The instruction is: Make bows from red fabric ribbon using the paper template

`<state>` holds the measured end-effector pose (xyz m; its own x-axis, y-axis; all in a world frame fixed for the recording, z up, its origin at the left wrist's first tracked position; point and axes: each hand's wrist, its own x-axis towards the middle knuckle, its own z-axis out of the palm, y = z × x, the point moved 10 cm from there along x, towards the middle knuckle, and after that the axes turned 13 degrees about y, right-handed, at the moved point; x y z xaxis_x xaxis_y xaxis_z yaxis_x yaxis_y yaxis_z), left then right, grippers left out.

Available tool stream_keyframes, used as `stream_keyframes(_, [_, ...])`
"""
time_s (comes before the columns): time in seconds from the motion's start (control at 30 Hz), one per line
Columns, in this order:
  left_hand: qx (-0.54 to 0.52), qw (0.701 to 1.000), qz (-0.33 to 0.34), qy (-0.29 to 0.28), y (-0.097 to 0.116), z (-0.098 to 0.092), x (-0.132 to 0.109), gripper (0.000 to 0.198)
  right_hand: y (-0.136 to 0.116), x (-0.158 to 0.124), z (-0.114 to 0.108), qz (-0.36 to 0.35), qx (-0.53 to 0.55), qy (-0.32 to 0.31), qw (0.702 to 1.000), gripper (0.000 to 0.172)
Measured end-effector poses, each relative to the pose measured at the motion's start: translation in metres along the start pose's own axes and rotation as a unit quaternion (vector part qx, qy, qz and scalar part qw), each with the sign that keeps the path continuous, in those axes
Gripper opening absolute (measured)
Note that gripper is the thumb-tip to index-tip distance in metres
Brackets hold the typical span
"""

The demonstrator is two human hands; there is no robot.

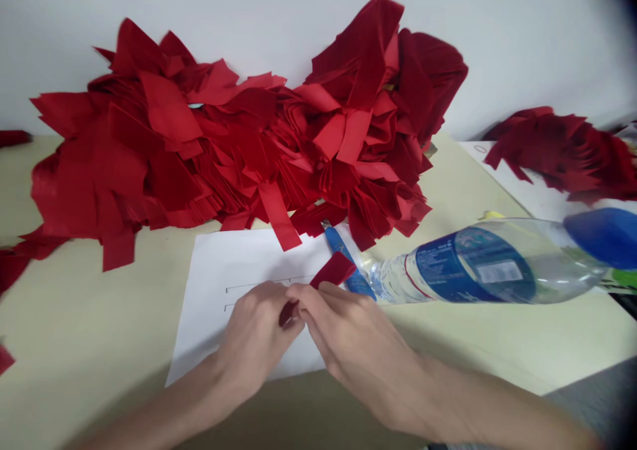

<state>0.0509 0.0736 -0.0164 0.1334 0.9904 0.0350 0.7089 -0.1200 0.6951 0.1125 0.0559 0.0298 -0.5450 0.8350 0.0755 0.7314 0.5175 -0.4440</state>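
Note:
Both hands meet over a white sheet of paper (219, 264) with faint printed lines. My left hand (253, 334) and my right hand (343, 337) pinch one red fabric strip (332, 271) between their fingertips; the strip sticks up and to the right from the fingers. Fingers of both hands are closed on it. Just behind the strip lies a blue pen or cutter (343, 254) on the paper.
A big heap of red fabric strips (239, 125) fills the back of the pale table (74, 324) against the wall. A smaller red heap (567, 148) lies at the right. A clear water bottle with a blue label and cap (488, 264) lies on its side at the right.

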Motion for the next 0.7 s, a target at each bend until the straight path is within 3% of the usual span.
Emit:
stream_keyframes(0.1, [-0.161, 0.981, -0.112, -0.016, -0.018, -0.001, 0.007, 0.013, 0.007, -0.007, -0.007, 0.021, 0.003, 0.055, 0.998, 0.038])
stream_keyframes(0.2, [-0.296, 0.930, -0.210, -0.062, -0.029, 0.006, 0.008, 0.016, 0.026, -0.010, -0.017, 0.083, 0.058, 0.104, 0.989, 0.032])
stream_keyframes(0.3, [-0.399, 0.870, -0.265, -0.120, -0.029, 0.015, 0.004, 0.020, 0.038, -0.009, -0.022, 0.124, 0.134, 0.103, 0.978, 0.024])
stream_keyframes(0.5, [-0.512, 0.787, -0.288, -0.190, -0.016, 0.028, -0.003, 0.022, 0.045, -0.005, -0.023, 0.166, 0.258, 0.072, 0.949, 0.017])
stream_keyframes(0.63, [-0.550, 0.760, -0.255, -0.233, -0.001, 0.030, -0.008, 0.019, 0.045, -0.002, -0.015, 0.167, 0.328, 0.017, 0.930, 0.019])
stream_keyframes(0.7, [-0.562, 0.743, -0.226, -0.285, 0.013, 0.031, -0.014, 0.015, 0.042, -0.001, -0.013, 0.161, 0.356, -0.022, 0.921, 0.018])
